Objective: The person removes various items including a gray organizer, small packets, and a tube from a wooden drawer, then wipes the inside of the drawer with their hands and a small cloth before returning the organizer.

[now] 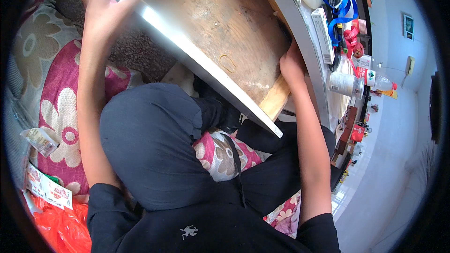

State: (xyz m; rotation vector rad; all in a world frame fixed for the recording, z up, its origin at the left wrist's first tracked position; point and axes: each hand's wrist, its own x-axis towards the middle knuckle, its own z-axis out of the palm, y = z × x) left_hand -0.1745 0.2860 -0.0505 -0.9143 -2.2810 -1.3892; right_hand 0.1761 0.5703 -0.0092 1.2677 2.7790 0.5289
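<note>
Head view: white-edged wooden drawer [187,28] seen at far centre; its edge is clamped at far left by left hand [107,7]. Right hand [294,68] is set against its right side, fingers hidden, grip cannot be told. Yellowish loop [221,62] noted inside.

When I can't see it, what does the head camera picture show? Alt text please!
A person's left hand is on the white front panel of an open wooden drawer, while the right hand is at its right side, fingers mostly hidden. A cluttered tabletop lies right, flowered fabric left.
</note>
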